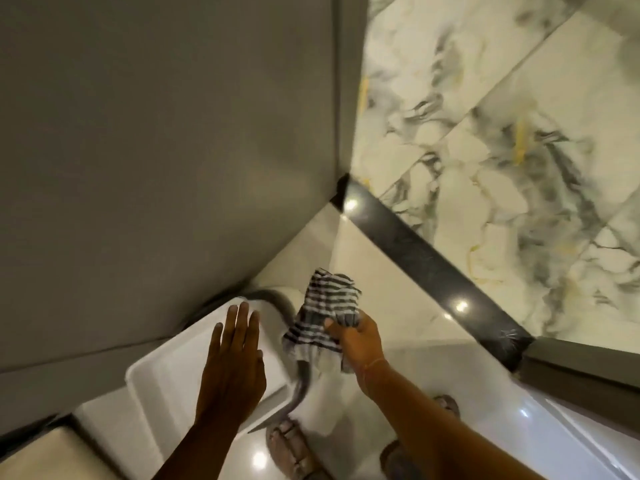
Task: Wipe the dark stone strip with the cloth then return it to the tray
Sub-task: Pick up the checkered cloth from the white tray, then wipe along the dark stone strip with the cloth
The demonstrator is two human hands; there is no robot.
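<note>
Marble-patterned white and grey tiling (502, 140), largest thing in view, beyond the landmark: dark polished stone strip (433, 268), long and narrow, running diagonally from the upper middle down toward the right edge. Plain grey wall panel (156, 150) on the strip's far-left side, meeting it at its upper end. Glossy pale floor (391, 282) on the near side of the strip, with ceiling lights mirrored in it.

White rectangular plastic tray (156, 372) well apart from the strip, down and to the left, its upper corner close to the wall. Left hand (232, 368) flat over the tray, fingers straight and spread, gripping nothing; touching the tray or hovering above it, hard to tell. Right hand (356, 341) between tray and strip, fingers closed on a bunched grey-and-white striped cloth (322, 320); cloth hanging loose from the fist, just past the tray's right rim and clear of the strip. Sandalled feet (294, 448) at the bottom, blurred.

Wipe or return in hand, not readable from one blurred moment; cloth neither on the strip nor in the tray. Deciding relation either way: right hand the nearer to both, strip up and to the right of the fingers, tray just to their left. For wiping, strokes best laid along the strip's diagonal length; for returning, a short carry left over the rim.
</note>
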